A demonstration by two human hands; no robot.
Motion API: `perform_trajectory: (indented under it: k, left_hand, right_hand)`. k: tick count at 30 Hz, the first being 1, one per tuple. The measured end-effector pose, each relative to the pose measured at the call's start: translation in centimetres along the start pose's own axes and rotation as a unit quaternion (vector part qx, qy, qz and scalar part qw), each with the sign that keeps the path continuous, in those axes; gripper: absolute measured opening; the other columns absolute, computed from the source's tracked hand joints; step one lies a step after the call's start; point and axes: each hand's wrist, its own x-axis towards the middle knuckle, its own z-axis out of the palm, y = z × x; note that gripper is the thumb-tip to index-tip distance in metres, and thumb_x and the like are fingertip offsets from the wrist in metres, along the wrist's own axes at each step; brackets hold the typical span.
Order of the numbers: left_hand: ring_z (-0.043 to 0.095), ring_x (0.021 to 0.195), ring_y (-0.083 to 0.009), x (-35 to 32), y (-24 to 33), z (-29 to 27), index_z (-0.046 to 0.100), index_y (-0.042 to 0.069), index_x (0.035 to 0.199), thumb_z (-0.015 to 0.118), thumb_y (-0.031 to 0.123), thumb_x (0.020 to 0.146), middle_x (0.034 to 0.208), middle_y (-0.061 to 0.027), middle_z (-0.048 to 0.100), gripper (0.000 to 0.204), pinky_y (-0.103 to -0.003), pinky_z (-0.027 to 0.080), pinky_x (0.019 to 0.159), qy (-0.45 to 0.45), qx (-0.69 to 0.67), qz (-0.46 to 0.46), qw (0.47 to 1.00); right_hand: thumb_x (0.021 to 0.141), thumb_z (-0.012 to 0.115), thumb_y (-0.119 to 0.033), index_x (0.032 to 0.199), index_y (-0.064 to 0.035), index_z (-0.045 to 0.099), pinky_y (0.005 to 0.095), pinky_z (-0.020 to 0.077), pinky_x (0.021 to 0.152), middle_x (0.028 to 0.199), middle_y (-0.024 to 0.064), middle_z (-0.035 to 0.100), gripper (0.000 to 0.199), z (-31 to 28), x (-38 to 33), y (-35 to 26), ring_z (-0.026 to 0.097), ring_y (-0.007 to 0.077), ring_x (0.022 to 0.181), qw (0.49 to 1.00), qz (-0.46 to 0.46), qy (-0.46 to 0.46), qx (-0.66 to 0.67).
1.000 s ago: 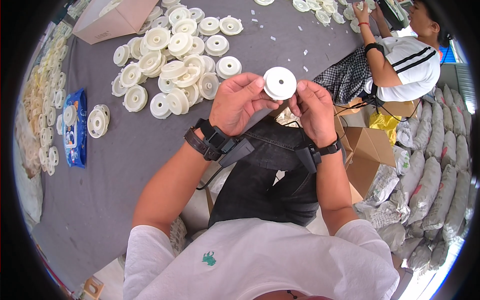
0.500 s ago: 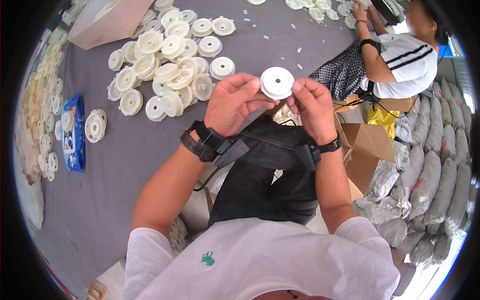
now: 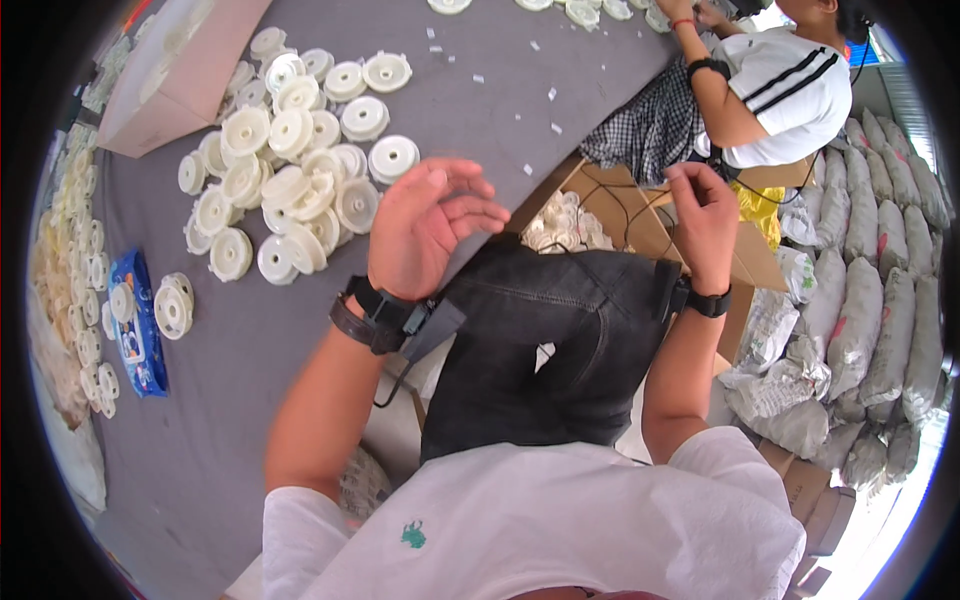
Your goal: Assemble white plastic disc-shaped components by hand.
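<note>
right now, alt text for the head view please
A person's left hand, loosely open, is beside heaped cream discs on a grey table; the right hand, curled, is near an open carton of pale parts. Another person is at upper right.

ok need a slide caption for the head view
Left hand open beside piled white discs, right hand near an open cardboard box.

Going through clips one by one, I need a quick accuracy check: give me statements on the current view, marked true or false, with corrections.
1. The left hand grips a disc. False: the left hand is open and empty.
2. Pale discs are heaped on the gray table. True.
3. The blue packet lies right of that heap. False: the blue packet lies left of it.
4. A cardboard box holds white parts. True.
</note>
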Motion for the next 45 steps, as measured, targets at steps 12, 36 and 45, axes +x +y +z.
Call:
perform_trajectory:
  k: [12,36,45]
  left_hand:
    - [0.072,0.093,-0.0329,-0.5,-0.7,-0.1,0.060,-0.006,0.120,0.052,0.023,0.105,0.104,-0.0193,0.068,0.034,-0.044,0.061,0.082,0.002,-0.063,-0.003,0.998]
    - [0.070,0.087,-0.0260,-0.6,-1.0,-0.9,0.062,-0.002,0.116,0.054,0.019,0.103,0.100,-0.0141,0.068,0.026,-0.040,0.058,0.079,0.016,-0.100,-0.028,0.994]
    - [0.069,0.086,-0.0242,-0.4,-1.0,-0.7,0.063,-0.002,0.115,0.054,0.020,0.104,0.098,-0.0126,0.068,0.026,-0.039,0.057,0.079,0.007,-0.090,-0.029,0.995]
  right_hand:
    - [0.085,0.078,-0.024,0.137,-0.0094,0.060,0.0390,0.0531,0.096,0.137,0.0154,0.056,0.057,12.1,15.8,-5.3,0.061,0.0286,0.118,0.954,-0.171,-0.240,-0.064]
    - [0.075,0.072,-0.021,0.122,-0.0127,0.072,0.0401,0.0552,0.094,0.116,0.0188,0.072,0.048,23.3,32.6,-9.3,0.070,0.0310,0.106,0.867,-0.247,-0.293,-0.320]
    - [0.073,0.075,-0.023,0.123,-0.0114,0.070,0.0400,0.0521,0.099,0.116,0.0172,0.073,0.052,19.4,31.5,-6.7,0.068,0.0341,0.109,0.828,-0.189,-0.360,-0.386]
